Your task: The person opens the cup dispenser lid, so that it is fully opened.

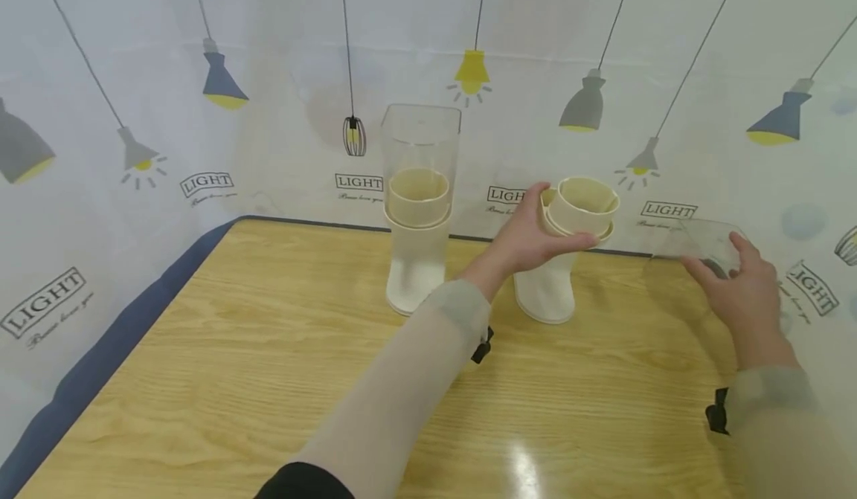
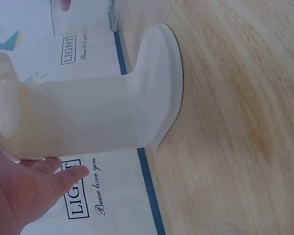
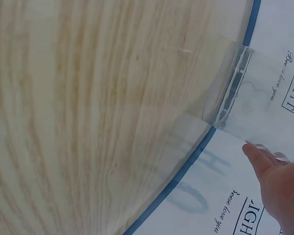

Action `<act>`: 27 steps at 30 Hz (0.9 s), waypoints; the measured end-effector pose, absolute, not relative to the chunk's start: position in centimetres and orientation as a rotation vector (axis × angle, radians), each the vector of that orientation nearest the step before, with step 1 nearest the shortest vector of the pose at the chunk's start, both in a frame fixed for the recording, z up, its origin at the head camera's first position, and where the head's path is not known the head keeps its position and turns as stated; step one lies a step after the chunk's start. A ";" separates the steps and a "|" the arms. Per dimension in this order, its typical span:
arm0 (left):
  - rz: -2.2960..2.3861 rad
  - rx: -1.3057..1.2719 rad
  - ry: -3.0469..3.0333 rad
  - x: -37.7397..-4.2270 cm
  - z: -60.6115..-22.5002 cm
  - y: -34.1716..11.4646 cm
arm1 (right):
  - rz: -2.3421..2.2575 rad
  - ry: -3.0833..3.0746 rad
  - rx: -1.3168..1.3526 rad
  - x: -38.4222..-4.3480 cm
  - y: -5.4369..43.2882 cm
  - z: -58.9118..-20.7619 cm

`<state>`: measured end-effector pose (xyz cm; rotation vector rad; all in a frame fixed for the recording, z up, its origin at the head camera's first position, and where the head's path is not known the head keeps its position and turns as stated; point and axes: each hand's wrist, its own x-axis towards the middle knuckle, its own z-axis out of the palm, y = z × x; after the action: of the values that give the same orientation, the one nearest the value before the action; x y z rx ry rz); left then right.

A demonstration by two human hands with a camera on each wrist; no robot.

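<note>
My left hand (image 1: 514,245) grips the cream collar at the top of a white, pedestal-like stand (image 1: 545,291), thumb in front and fingers round the far side. This stand is upright on the table, its round top open. In the left wrist view, the stand's body (image 2: 93,115) and flared foot show beside the left hand (image 2: 24,193). Off to the right, my right hand (image 1: 748,291) holds a clear plastic container (image 1: 692,237) between thumb and fingers. Its open rim points toward the table in the right wrist view, where the container (image 3: 262,98) is see-through.
A matching white stand (image 1: 416,261) stands left of the gripped one, topped by a tall clear container (image 1: 422,131). Both are near the back edge of the wooden table (image 1: 268,365). A lamp-patterned cloth (image 1: 288,75) hangs right behind it.
</note>
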<state>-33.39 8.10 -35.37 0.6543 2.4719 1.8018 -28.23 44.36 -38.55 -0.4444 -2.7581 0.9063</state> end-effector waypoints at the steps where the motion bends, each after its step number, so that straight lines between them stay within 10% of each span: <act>1: 1.801 0.653 2.472 -33.4 -35.3 8.1 | 0.909 -2.757 -0.444 -28.4 44.4 -38.5; 27: 1.853 0.537 2.484 -28.9 -35.8 5.9 | 0.970 -2.409 -0.291 -24.2 37.5 -31.0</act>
<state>-28.87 5.90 -35.84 0.5369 2.4844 1.8535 -24.17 37.51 -31.01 -0.2910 -2.4091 0.9697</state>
